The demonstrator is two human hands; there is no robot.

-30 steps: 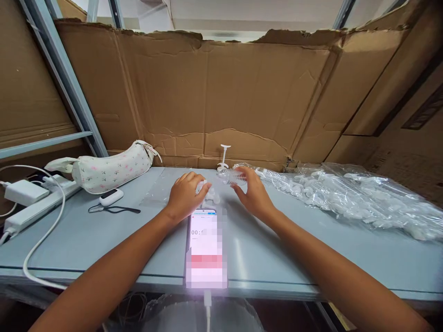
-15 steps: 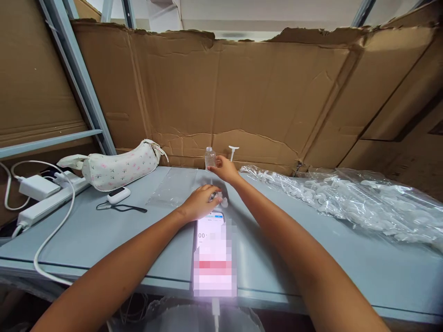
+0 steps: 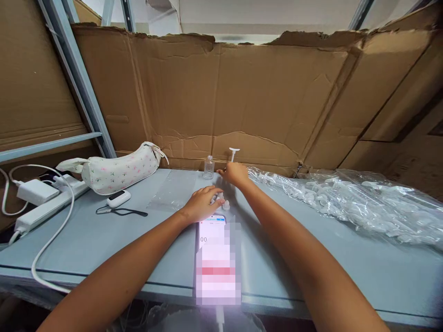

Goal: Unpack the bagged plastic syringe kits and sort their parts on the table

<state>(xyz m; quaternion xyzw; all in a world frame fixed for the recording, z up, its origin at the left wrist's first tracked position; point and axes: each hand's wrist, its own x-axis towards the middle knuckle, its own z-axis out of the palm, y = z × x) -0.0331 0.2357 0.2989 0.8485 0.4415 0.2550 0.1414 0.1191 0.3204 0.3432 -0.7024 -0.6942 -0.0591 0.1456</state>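
Note:
My left hand (image 3: pixel 201 204) rests on the table with its fingertips on or against small white plastic pieces (image 3: pixel 221 201); the fingers partly hide them. My right hand (image 3: pixel 237 174) lies farther back, fingers pointing left, with nothing visible in it. To its left a small clear plastic bottle (image 3: pixel 208 168) stands upright near the cardboard. A white T-topped plastic stem (image 3: pixel 233 154) stands just behind my right hand, and its base is hidden.
A phone (image 3: pixel 216 263) with a blurred screen lies at the front of the grey table (image 3: pixel 104 244). A flat clear bag (image 3: pixel 173 190) lies left of my hands. A large bag of white parts (image 3: pixel 346 203) lies right. Cardboard (image 3: pixel 242 92) lines the back.
The clear bottle, lying in my right hand a second ago, now stands upright at the back. My right hand has moved off it to the right.

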